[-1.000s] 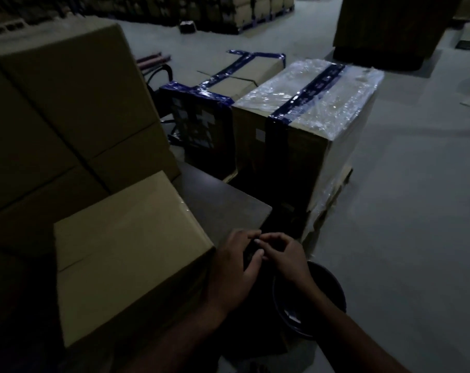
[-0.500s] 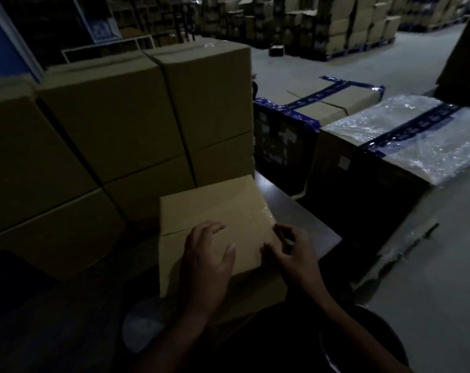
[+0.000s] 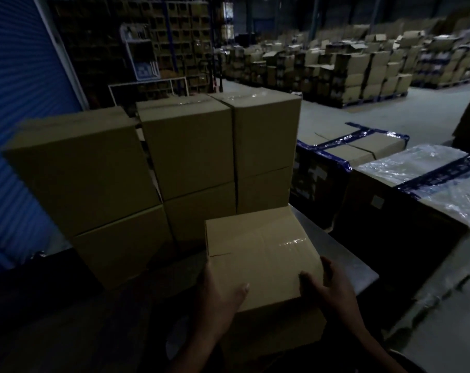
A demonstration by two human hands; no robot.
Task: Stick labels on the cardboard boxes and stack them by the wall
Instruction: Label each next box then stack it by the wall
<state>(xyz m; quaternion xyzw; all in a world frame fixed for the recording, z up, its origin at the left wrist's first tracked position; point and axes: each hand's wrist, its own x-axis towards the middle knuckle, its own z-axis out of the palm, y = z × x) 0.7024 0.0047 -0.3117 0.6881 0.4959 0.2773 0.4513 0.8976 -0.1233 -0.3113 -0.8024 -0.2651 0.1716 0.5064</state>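
Left hand: we see our left hand (image 3: 217, 300) gripping the near left corner of the small cardboard box (image 3: 260, 254), thumb lying on its top, fingers curled down the left side.
Right hand: our right hand (image 3: 328, 289) holds the box's near right corner, thumb on top, fingers wrapped round the right edge.
Small cardboard box: plain brown, flaps closed, clear tape glinting along the top seam; no label that we can make out in this dim light.
Position: it sits on the dark table (image 3: 347, 265), just in front of the stacked cardboard boxes (image 3: 153, 168).
Right of the stack: a plastic-wrapped carton (image 3: 427, 184) with blue tape.
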